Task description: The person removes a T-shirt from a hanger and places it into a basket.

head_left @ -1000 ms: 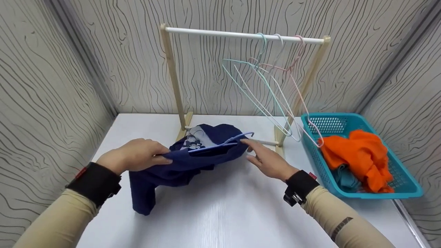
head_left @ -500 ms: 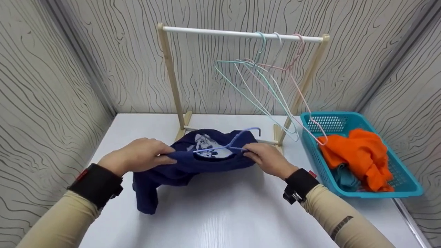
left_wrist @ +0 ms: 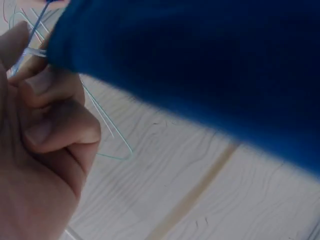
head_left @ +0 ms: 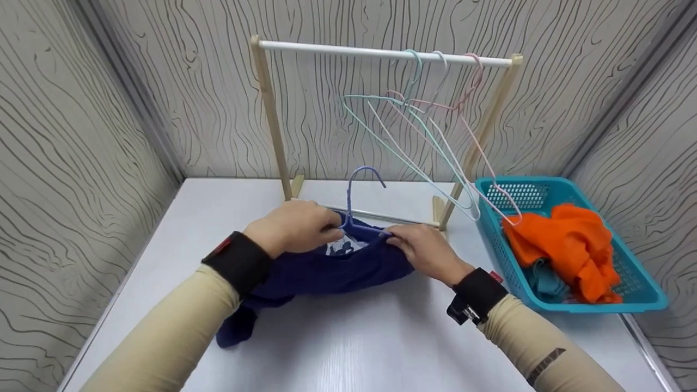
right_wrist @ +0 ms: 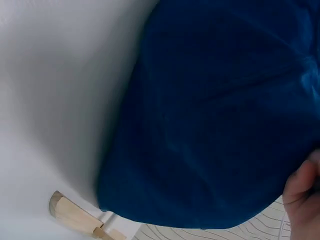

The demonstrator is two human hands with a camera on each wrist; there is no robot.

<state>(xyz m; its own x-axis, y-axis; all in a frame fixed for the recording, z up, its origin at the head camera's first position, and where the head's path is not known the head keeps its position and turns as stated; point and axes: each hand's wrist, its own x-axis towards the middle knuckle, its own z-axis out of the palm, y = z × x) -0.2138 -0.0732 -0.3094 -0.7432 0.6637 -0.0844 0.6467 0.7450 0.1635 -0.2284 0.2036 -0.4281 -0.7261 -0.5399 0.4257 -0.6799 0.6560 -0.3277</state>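
Observation:
A navy blue garment [head_left: 337, 280] with a pale printed patch hangs over the table, one sleeve trailing at the lower left. Inside its neck opening sits a lavender clothes hanger [head_left: 349, 201], hook upright. My left hand [head_left: 294, 226] pinches the hanger just left of the hook's base; the left wrist view shows the curled fingers [left_wrist: 60, 130] beside the blurred cloth. With my right hand [head_left: 427, 250] I pinch the garment's neck edge and the hanger's right arm together. Cloth hides most of the hanger's lower part. In the right wrist view the garment [right_wrist: 210, 120] fills the middle.
Behind the garment stands a wooden rack with a white rail [head_left: 337, 50]. A mint hanger [head_left: 381, 130], a white one and a pink hanger [head_left: 484, 152] hang toward its right end. At the right, a teal basket [head_left: 648, 291] holds orange cloth [head_left: 572, 245] and blue-grey cloth [head_left: 547, 283].
My left hand has let go of the garment's left edge and moved right to the hanger. The hanger's hook has swung upright. My right hand has closed on the neck edge.

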